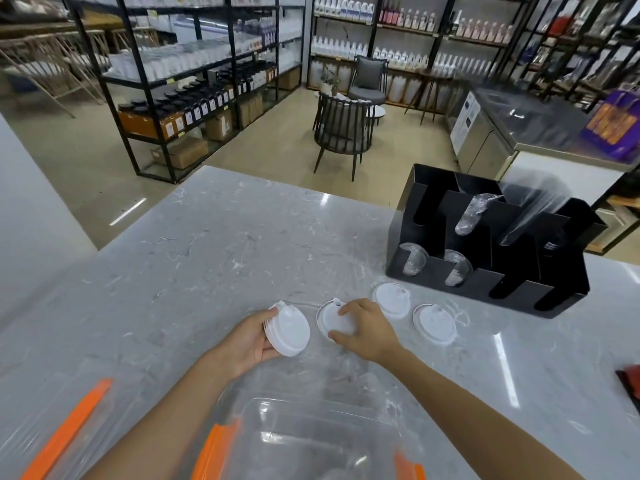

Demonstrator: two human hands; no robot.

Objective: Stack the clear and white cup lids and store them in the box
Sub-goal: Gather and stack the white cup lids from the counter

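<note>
My left hand (247, 341) holds a tilted stack of white cup lids (289, 330) just above the marble counter. To its right, my right hand (363, 329) rests on a single white lid (327, 318) lying on the counter, fingers closed around its edge. Two more white lids lie further right: one (391, 299) near the black organizer and one (434, 323) beside it. A clear plastic box (311, 441) with orange clips stands open at the near edge, below my arms. Clear lids stand in the front slots of the black organizer (414, 263).
The black organizer (519, 292) stands at the right of the counter, holding plastic-wrapped sleeves. The clear box lid with an orange clip (65, 434) lies at the near left. A red object (630, 382) sits at the right edge. Chairs and shelving stand beyond the counter.
</note>
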